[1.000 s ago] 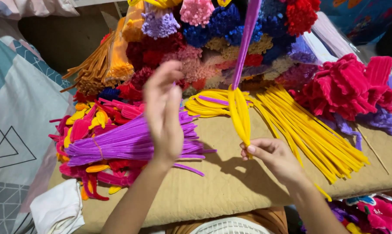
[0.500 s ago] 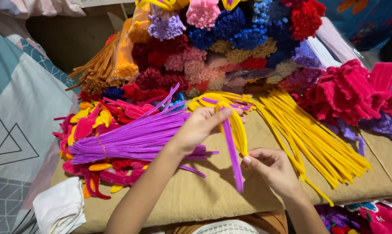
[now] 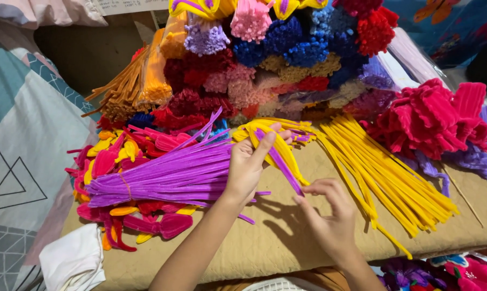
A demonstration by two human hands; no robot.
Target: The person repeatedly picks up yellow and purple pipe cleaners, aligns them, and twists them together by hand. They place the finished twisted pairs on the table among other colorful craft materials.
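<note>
At centre frame, the left hand [image 3: 247,168] clasps a folded yellow pipe-cleaner bunch [image 3: 273,141]; a purple pipe cleaner [image 3: 280,163] slants down-right (long axis diagonal) to the right hand [image 3: 329,213], pinching its lower end.

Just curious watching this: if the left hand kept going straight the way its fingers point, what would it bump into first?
The left hand points up and away, its fingers already on the yellow loops with the purple stem. Straight beyond them, it would probably meet the piled bundles of fuzzy stems at the back, though depth is hard to judge.
</note>
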